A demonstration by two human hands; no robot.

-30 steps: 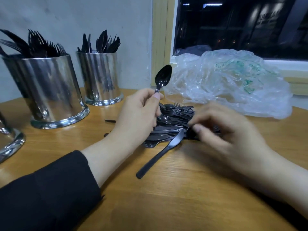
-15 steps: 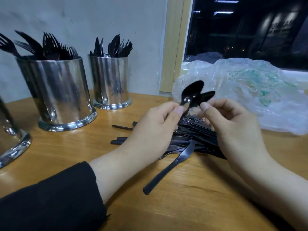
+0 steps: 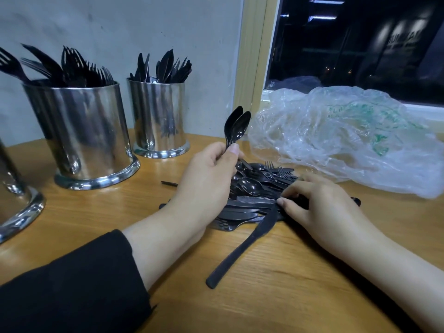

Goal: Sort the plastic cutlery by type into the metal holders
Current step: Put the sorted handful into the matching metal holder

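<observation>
1. The left hand [image 3: 206, 179] was clamped on two black plastic spoons [image 3: 236, 124], thumb and fingers pinching their handles so the bowls stood upright, one nested against the other.
2. The right hand [image 3: 319, 205] lay on the heap of loose black plastic cutlery [image 3: 254, 191] at the 3 o'clock side of the left hand, its fingers curled and the fingertips pinching at a piece in the heap; which piece could not be told.
3. A long black plastic knife [image 3: 242, 246] ran from the heap toward 7 o'clock across the wooden table [image 3: 288, 296], its blade end under the right thumb.
4. At 10 o'clock from the heap stood a large shiny metal cylinder holder [image 3: 81, 133] filled with black forks, tines up.
5. At 11 o'clock, nearer the wall, stood a smaller shiny metal cylinder holder [image 3: 158, 116] filled with black knives.
6. A third metal holder [image 3: 16, 207] showed only partly at the 9 o'clock edge.
7. A crumpled clear plastic bag [image 3: 348, 140] lay at 2 o'clock from the heap, below the dark window [image 3: 360, 44].
</observation>
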